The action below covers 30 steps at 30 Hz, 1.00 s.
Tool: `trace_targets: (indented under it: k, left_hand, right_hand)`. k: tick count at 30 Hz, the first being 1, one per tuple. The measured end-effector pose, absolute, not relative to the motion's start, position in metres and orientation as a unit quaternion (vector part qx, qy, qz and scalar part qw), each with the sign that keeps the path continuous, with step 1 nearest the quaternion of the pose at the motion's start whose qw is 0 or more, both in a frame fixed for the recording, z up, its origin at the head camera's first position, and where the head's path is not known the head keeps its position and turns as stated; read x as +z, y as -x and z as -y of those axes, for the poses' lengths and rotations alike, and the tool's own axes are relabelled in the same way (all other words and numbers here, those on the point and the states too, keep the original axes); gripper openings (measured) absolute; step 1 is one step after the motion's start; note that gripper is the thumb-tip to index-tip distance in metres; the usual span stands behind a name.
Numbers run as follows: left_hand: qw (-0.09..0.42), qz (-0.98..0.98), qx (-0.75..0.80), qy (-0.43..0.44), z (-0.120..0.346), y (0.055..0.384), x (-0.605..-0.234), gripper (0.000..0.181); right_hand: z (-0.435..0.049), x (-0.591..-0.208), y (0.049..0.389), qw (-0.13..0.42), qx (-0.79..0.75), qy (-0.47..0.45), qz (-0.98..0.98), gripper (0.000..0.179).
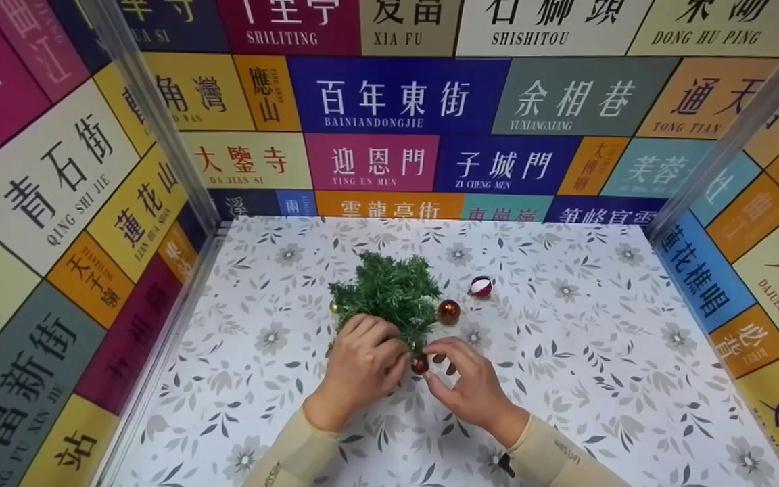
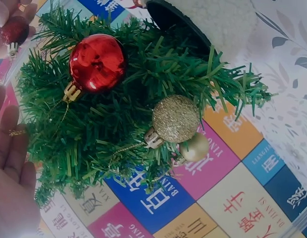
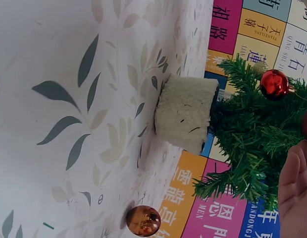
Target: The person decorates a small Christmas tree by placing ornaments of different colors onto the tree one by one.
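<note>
A small artificial Christmas tree [image 1: 389, 291] with a white base [image 3: 185, 114] stands on the table. My left hand [image 1: 362, 355] curls its fingers on the tree's near side; its fingertips are partly hidden, and exactly which part they grip is unclear. My right hand [image 1: 470, 385] pinches a small dark red bauble [image 1: 420, 365] between thumb and finger, close to my left thumb. A gold cap shows on this bauble in the left wrist view. On the branches hang a shiny red bauble [image 2: 97, 63], a glittery gold bauble [image 2: 176, 119] and a smooth gold bauble [image 2: 194, 147].
A copper-coloured bauble [image 1: 449, 312] lies right of the tree, with a red-and-white bauble [image 1: 481, 287] farther back. The white table [image 1: 585, 352] has a leaf-and-flower pattern. Colourful sign-printed panels [image 1: 396, 95] enclose its back and sides.
</note>
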State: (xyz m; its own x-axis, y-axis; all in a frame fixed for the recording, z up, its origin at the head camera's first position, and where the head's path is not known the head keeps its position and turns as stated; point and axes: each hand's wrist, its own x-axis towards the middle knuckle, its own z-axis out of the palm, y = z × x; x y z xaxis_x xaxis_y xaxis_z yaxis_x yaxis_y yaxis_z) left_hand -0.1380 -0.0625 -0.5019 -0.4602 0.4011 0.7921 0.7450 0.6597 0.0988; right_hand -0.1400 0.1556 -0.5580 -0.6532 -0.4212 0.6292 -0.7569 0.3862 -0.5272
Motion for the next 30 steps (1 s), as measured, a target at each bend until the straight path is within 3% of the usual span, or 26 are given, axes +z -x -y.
trace_targets:
  k: [12, 23, 30]
  left_hand:
    - [0.382, 0.832, -0.233, 0.329, 0.060, 0.139, -0.504, 0.006]
    - [0.384, 0.831, -0.241, 0.324, 0.060, 0.138, -0.506, 0.004]
    - [0.408, 0.826, -0.223, 0.319, 0.068, 0.136, -0.509, 0.003]
  right_hand:
    - [-0.138, -0.544, 0.145, 0.202, 0.431, -0.350, 0.807, 0.028]
    - [-0.127, -0.529, 0.147, 0.213, 0.495, -0.389, 0.747, 0.014]
    - [-0.129, -0.542, 0.151, 0.232, 0.487, -0.371, 0.756, 0.004]
